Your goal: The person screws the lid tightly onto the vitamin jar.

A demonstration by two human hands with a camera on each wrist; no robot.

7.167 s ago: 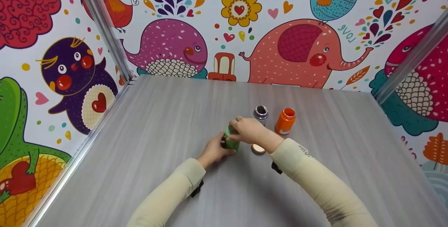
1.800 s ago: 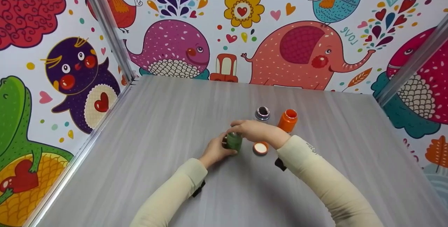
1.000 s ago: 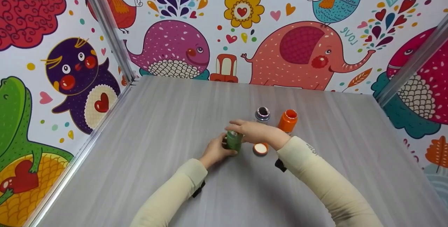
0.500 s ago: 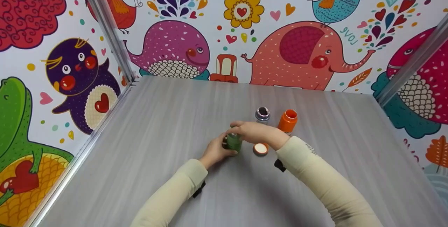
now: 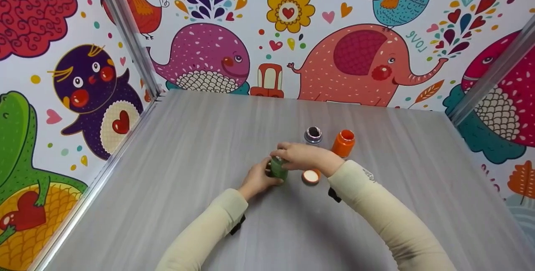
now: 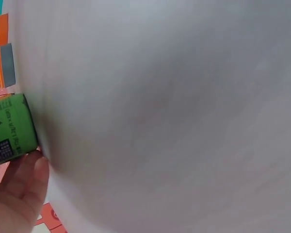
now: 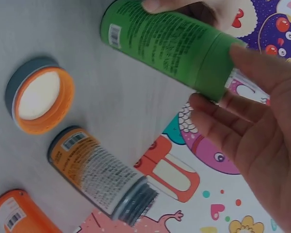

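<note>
Bottle (image 7: 160, 48), green with dense print and a barcode, lies across the top middle of my right wrist feed; on my head feed I have it below centre, just right of the midline. The person's left hand (image 5: 255, 181) is curled round its lower part. The right hand (image 5: 303, 157) pinches its upper end between thumb and fingers, which I see best from the right wrist. I cannot tell whether the base touches the tabletop (image 5: 200, 137).

Just right of the bottle, in the lower middle of my head feed, a cap (image 5: 310, 176) shows a white liner inside an orange rim; on the wrist feed its outside is grey. Beyond the right hand, right of centre, I have an uncapped grey-necked bottle (image 5: 313, 135), its label orange and white from the wrist. An open orange bottle (image 5: 344, 145) stands beside it, further right. The tabletop under them is grey and streaked.

Cream sleeves (image 5: 372, 208) come in from the bottom edge, a black piece (image 5: 237, 226) showing at each cuff. Across the top I get cartoon walls: a purple whale (image 5: 205, 53) left of centre, a coral elephant (image 5: 317, 66) right of centre, a dark purple penguin (image 5: 83, 74) at left.
</note>
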